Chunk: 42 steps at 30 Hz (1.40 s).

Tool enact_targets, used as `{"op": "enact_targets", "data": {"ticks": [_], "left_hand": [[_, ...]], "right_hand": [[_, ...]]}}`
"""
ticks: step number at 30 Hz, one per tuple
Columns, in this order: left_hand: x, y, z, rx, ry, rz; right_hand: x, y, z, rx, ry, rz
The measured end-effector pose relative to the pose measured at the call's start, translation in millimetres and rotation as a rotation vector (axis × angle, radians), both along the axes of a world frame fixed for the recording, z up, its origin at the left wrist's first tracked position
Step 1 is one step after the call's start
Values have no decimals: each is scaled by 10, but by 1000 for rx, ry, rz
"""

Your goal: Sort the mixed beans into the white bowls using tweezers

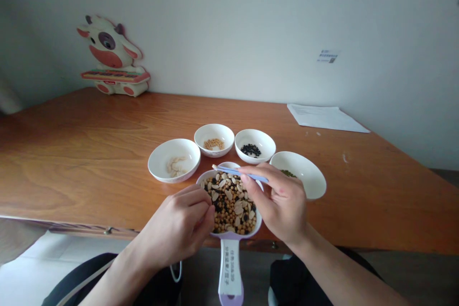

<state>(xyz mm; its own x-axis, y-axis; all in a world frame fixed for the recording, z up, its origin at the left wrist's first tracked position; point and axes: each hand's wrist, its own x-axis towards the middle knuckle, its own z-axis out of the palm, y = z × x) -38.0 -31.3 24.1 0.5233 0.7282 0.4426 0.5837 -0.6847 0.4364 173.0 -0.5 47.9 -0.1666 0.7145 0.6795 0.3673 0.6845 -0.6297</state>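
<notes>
A white scoop with a lilac handle (230,277) sits at the table's near edge, full of mixed beans and seeds (231,205). My left hand (177,227) is curled against the scoop's left rim, fingers pinched together. My right hand (281,201) holds blue tweezers (236,171) over the scoop, tips pointing left with a pale seed at them. Behind the scoop stand several white bowls: one with pale seeds (174,160), one with yellow beans (214,139), one with black beans (255,146), one with green beans (299,173).
The wooden table (89,153) runs back to a white wall. A cartoon cow figure (113,57) stands at the back left. Sheets of paper (324,117) lie at the back right. My dark-clad knees show below the table edge.
</notes>
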Motion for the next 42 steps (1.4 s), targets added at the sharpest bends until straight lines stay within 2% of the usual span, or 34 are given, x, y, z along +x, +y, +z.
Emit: {"op": "enact_targets", "data": {"ticks": [3, 6, 11, 15, 19, 24, 28, 32, 35, 38, 42], "left_hand": [[6, 12, -2, -9, 1, -4], [17, 21, -4, -7, 4, 2], [23, 21, 3, -6, 17, 8], [22, 21, 11, -8, 16, 5], [30, 26, 22, -13, 13, -12], [37, 37, 21, -11, 11, -1], [40, 34, 12, -15, 14, -10], [59, 22, 18, -29, 16, -29], [78, 31, 33, -24, 22, -32], [91, 51, 43, -24, 26, -24], [96, 66, 42, -22, 46, -21]], "right_hand": [[-132, 120, 190, 1, -17, 25], [-295, 266, 300, -57, 0, 97], [-497, 406, 254, -143, -9, 150], [-530, 444, 204, -176, -83, 162], [-483, 486, 270, -236, -112, 153], [-321, 474, 464, -246, -171, 124], [-89, 419, 617, -231, -346, 161], [122, 392, 712, -350, -560, 209], [186, 406, 724, -413, -684, 184], [177, 443, 686, -430, -699, 166], [149, 505, 607, -481, -729, 267]]}}
